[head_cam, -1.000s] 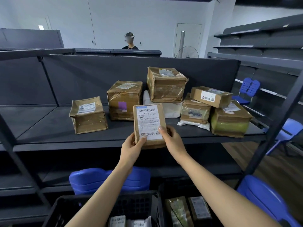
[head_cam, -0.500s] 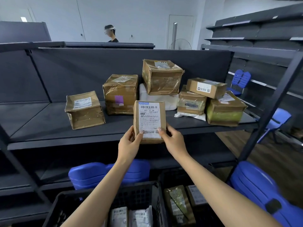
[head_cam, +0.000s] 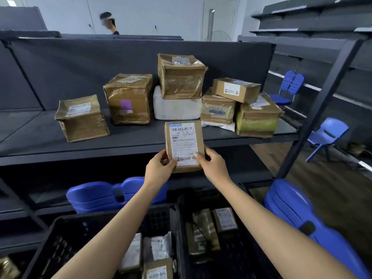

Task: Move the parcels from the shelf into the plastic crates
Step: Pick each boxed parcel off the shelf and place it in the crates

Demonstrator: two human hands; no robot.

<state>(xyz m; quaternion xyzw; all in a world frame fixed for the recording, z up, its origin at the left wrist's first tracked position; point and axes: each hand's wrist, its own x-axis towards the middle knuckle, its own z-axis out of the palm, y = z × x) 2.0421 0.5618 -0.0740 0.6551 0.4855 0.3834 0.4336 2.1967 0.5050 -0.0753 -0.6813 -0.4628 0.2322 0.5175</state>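
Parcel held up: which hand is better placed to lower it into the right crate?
Probably right: the right hand grips the parcel above the right crate, while the left hand is nearer the left crate.

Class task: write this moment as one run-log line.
phase: carry | left hand, right hand: grip small parcel upright before shelf | shelf: several parcels | crates: partly filled

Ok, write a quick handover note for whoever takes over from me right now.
Hands: left hand and right hand both grip one small parcel by its lower corners, label facing the person, in front of the shelf edge.
Done: some parcels already lie in the left crate and the right crate below.
Left: crate this parcel, then clear the pile on the shelf, roughly eight pieces.
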